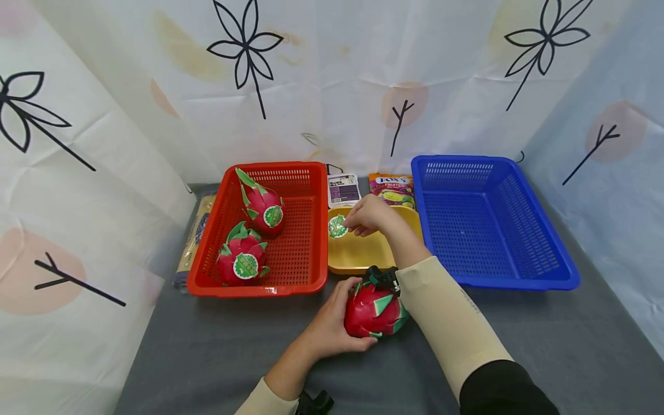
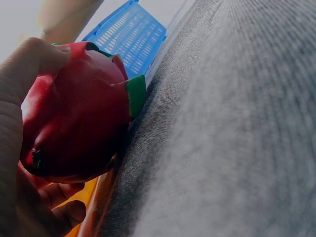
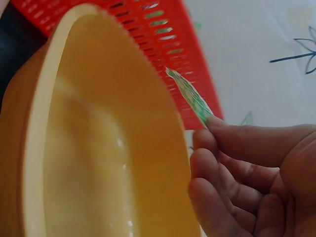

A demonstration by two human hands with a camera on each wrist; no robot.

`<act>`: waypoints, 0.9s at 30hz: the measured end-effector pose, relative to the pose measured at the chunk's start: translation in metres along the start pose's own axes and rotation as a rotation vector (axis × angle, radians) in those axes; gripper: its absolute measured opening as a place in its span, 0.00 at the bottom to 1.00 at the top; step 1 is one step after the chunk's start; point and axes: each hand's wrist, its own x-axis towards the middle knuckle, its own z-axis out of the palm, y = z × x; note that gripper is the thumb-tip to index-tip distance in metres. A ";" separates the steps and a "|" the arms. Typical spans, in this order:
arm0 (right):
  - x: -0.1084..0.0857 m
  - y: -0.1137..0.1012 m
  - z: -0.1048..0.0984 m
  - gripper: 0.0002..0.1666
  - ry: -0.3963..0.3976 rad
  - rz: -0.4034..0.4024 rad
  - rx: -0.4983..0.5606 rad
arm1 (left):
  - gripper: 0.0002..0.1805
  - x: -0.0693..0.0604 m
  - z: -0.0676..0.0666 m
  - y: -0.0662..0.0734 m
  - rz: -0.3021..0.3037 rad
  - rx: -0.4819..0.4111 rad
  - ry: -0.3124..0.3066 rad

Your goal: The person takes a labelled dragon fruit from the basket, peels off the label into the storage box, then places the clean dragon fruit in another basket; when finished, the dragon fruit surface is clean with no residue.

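Note:
A red dragon fruit (image 1: pixel 363 314) with green scales is in my left hand (image 1: pixel 332 323), the fingers and thumb curled round its side above the grey cloth. In the left wrist view the dragon fruit (image 2: pixel 79 113) shows a smooth red side and a green tip. My right hand (image 1: pixel 369 216) pinches a round green-and-white sticker (image 1: pixel 338 226) over the yellow tub (image 1: pixel 358 270). Seen edge-on in the right wrist view, the sticker (image 3: pixel 190 98) sticks out from between thumb and forefinger, beside the yellow tub's rim (image 3: pixel 37 148).
A red basket (image 1: pixel 298 248) on the left holds two dragon fruits (image 1: pixel 242 259) bearing similar stickers. On the right stands a blue basket (image 1: pixel 467 230). Behind the tub are a Fox's candy bag (image 1: pixel 392 187) and a white-and-purple packet (image 1: pixel 343 189). Another package (image 1: pixel 197 233) lies left of the red basket.

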 end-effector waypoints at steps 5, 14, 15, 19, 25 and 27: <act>0.014 0.006 0.006 0.09 -0.083 0.026 -0.083 | 0.58 0.000 0.000 0.000 -0.006 0.010 -0.002; 0.029 0.013 0.018 0.06 -0.289 0.068 -0.262 | 0.58 -0.001 0.000 0.002 -0.010 0.023 -0.002; 0.031 0.014 0.020 0.06 -0.307 0.069 -0.283 | 0.58 -0.001 -0.001 0.002 -0.008 0.025 -0.001; 0.036 0.016 0.024 0.06 -0.355 0.082 -0.339 | 0.58 -0.001 0.000 0.001 0.001 0.032 -0.003; 0.037 0.018 0.025 0.07 -0.376 0.082 -0.346 | 0.58 -0.002 0.001 0.000 0.001 0.038 -0.013; 0.036 0.016 0.023 0.08 -0.377 0.073 -0.355 | 0.59 -0.002 0.001 0.000 -0.001 0.039 -0.013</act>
